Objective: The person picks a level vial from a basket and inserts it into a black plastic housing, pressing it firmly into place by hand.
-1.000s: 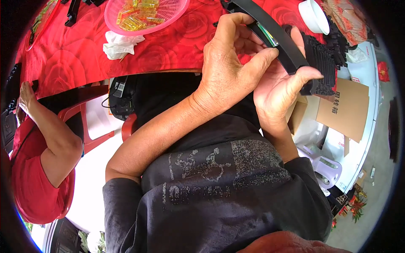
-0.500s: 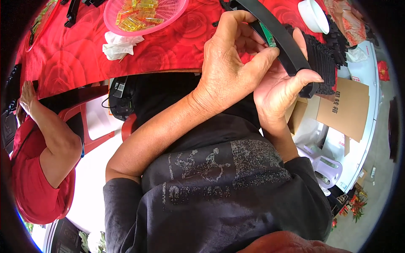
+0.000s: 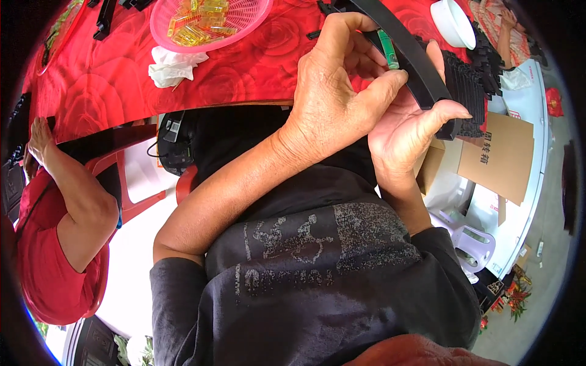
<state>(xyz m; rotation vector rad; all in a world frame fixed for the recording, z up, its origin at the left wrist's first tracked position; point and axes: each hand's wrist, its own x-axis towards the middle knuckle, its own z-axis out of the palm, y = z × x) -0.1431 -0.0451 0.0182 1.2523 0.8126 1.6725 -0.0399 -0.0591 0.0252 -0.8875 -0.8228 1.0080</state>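
My right hand (image 3: 406,137) is wrapped round a long black plastic bar (image 3: 412,52) from below, its thumb near the bar's lower end. My left hand (image 3: 332,97) reaches across to the same bar. A small green, clear tube-like vial (image 3: 387,49) sits between its thumb and curled fingers, against the bar's near side. The thumb tip touches the vial's lower end. The bar's far end runs out of the top edge, and its inner side is partly hidden by my fingers.
A pink basket (image 3: 253,27) of yellow clear vials (image 3: 198,30) stands on the red tablecloth (image 3: 244,79), beside crumpled tissue (image 3: 174,66). Stacked black bars (image 3: 467,91), a white bowl (image 3: 453,24) and a cardboard box (image 3: 497,158) lie rightward. A red-sleeved person (image 3: 67,226) sits left.
The green vial has shifted and turned slightly against the bar, and more of it shows. My hands have barely moved. Another person's arm has come into view at the far right.
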